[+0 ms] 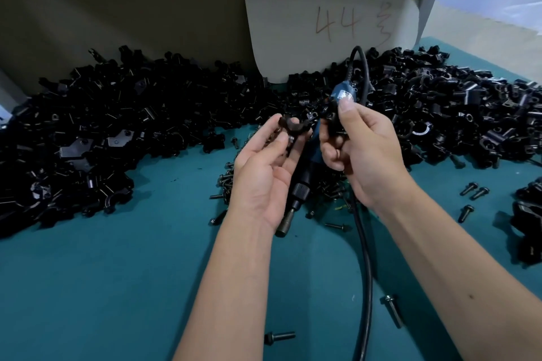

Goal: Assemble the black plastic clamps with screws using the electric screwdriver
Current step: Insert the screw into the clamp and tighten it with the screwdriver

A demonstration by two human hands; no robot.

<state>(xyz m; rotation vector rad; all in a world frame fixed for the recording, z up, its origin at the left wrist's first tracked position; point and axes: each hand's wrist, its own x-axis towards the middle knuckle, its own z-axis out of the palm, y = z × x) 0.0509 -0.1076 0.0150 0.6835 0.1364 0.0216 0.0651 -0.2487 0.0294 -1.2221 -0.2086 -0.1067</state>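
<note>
My left hand (265, 167) is raised palm up over the table and pinches a curved black plastic clamp half (293, 125) with thumb and fingertips; a small metal piece shows under the thumb. My right hand (363, 149) grips the blue electric screwdriver (311, 155), whose bit end (286, 227) points down and toward me, and pinches a second black clamp piece (333, 120) against it with the thumb. The two hands are close together, the clamp pieces a little apart. A pile of dark screws (325, 184) lies below the hands.
Big heaps of black clamp parts cover the far left (117, 120) and far right (440, 108) of the teal table (117, 287). The screwdriver's black cord (365, 272) runs toward me. Loose screws (280, 337) lie scattered. A cardboard sign marked 44 (331, 23) stands behind.
</note>
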